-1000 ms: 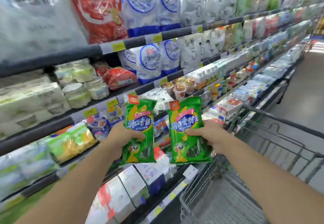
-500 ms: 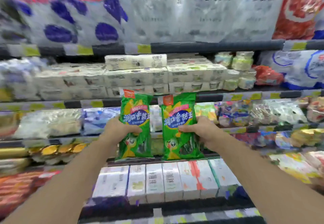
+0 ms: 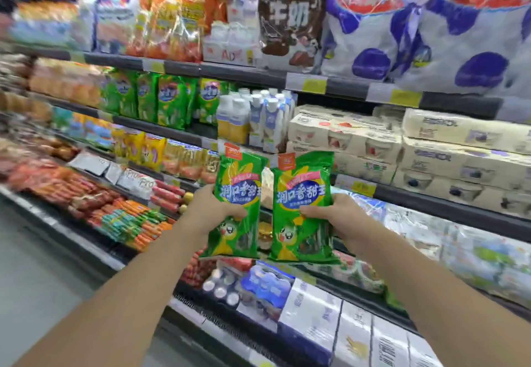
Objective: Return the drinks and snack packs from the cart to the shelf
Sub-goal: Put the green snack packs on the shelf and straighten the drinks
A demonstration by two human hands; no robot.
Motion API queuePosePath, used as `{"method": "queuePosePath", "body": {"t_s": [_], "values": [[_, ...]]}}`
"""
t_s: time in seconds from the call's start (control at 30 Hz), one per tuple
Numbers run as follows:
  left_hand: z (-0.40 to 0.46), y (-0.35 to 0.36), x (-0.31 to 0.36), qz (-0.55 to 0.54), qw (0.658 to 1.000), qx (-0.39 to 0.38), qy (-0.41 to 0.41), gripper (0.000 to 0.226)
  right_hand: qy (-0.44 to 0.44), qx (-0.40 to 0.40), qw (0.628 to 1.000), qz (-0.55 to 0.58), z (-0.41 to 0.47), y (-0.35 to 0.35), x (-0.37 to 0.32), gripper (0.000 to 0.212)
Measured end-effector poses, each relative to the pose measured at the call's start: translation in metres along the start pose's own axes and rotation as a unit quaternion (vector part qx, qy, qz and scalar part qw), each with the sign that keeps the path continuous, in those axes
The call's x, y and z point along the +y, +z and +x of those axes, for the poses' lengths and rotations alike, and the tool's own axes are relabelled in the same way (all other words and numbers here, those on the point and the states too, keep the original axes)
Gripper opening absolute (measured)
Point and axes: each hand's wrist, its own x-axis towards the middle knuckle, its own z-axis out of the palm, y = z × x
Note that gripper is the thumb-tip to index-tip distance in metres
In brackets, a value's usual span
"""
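Head view: I see left hand (image 3: 214, 214) gripping one green snack pack (image 3: 240, 203), right hand (image 3: 339, 217) gripping second pack (image 3: 303, 208), both held before shelf (image 3: 431, 203). Neither shelved yet; matching green packs (image 3: 169, 102) upper left look like destination.

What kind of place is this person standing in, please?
Most likely a supermarket aisle, in the chilled section. Long shelves carry yellow price tags, and they are packed with milk bottles, boxed multipacks and sausages. Each of the hands holds a green snack pack.
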Motion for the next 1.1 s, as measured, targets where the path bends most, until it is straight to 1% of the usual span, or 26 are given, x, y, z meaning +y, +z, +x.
{"method": "queuePosePath", "body": {"t_s": [0.03, 0.1, 0.13, 0.17, 0.23, 0.27, 0.33, 0.4, 0.47, 0.53, 0.57, 0.67, 0.73, 0.83, 0.87, 0.9, 1.0, 1.03, 1.07, 1.1], "values": [[0.009, -0.011, 0.001, -0.002, 1.0, 0.015, -0.003, 0.064, -0.005, -0.014, 1.0, -0.006, 0.015, 0.011, -0.005, 0.027], [0.027, -0.032, 0.001, 0.0, 0.999, 0.043, -0.003, 0.093, -0.019, -0.038, 0.999, -0.013, 0.044, 0.033, -0.015, 0.027], [0.037, -0.043, 0.001, 0.001, 0.998, 0.058, -0.002, 0.096, -0.023, -0.048, 0.998, -0.013, 0.059, 0.044, -0.02, 0.029], [0.046, -0.053, 0.001, 0.0, 0.998, 0.068, -0.004, 0.091, -0.022, -0.056, 0.998, -0.012, 0.073, 0.054, -0.025, 0.03], [0.06, -0.072, 0.005, -0.006, 0.996, 0.085, -0.001, 0.073, -0.023, -0.073, 0.997, -0.003, 0.101, 0.075, -0.035, 0.03], [0.071, -0.081, 0.006, -0.007, 0.995, 0.095, 0.003, 0.077, -0.025, -0.083, 0.996, 0.0, 0.113, 0.085, -0.041, 0.031], [0.088, -0.098, 0.006, -0.017, 0.993, 0.116, 0.005, 0.101, -0.031, -0.1, 0.994, -0.009, 0.135, 0.108, -0.052, 0.034], [0.1, -0.114, 0.007, -0.024, 0.991, 0.133, 0.003, 0.11, -0.038, -0.112, 0.993, -0.017, 0.154, 0.131, -0.063, 0.035], [0.111, -0.132, 0.006, -0.021, 0.99, 0.137, -0.005, 0.109, -0.041, -0.122, 0.992, -0.017, 0.17, 0.154, -0.072, 0.033], [0.124, -0.152, 0.005, -0.014, 0.989, 0.144, -0.004, 0.093, -0.045, -0.131, 0.99, -0.024, 0.184, 0.177, -0.079, 0.032], [0.13, -0.162, 0.004, -0.012, 0.989, 0.145, -0.001, 0.091, -0.048, -0.132, 0.99, -0.025, 0.191, 0.188, -0.082, 0.033], [0.155, -0.193, 0.002, -0.026, 0.992, 0.122, 0.007, 0.11, -0.053, -0.124, 0.991, -0.016, 0.212, 0.221, -0.088, 0.034], [0.176, -0.216, -0.004, -0.033, 0.992, 0.118, 0.012, 0.11, -0.056, -0.115, 0.992, -0.011, 0.224, 0.243, -0.089, 0.032], [0.208, -0.248, -0.008, -0.028, 0.995, 0.091, 0.006, 0.11, -0.055, -0.084, 0.995, -0.016, 0.237, 0.273, -0.09, 0.028], [0.217, -0.256, -0.006, -0.023, 0.997, 0.074, 0.016, 0.11, -0.05, -0.07, 0.996, -0.016, 0.24, 0.281, -0.091, 0.028], [0.229, -0.264, -0.006, -0.016, 0.998, 0.053, 0.014, 0.108, -0.045, -0.055, 0.997, -0.016, 0.241, 0.286, -0.093, 0.028], [0.258, -0.275, 0.004, -0.006, 1.0, 0.005, 0.013, 0.082, -0.043, -0.014, 0.999, -0.016, 0.245, 0.294, -0.1, 0.033], [0.271, -0.275, 0.004, 0.002, 1.0, -0.001, 0.02, 0.095, -0.043, 0.003, 0.999, -0.015, 0.245, 0.293, -0.101, 0.033], [0.279, -0.273, 0.009, 0.004, 0.999, -0.023, 0.034, 0.109, -0.042, 0.019, 0.999, -0.012, 0.246, 0.291, -0.103, 0.031], [0.289, -0.271, 0.01, 0.003, 0.998, -0.043, 0.043, 0.12, -0.041, 0.033, 0.999, -0.01, 0.245, 0.288, -0.105, 0.029]]}}
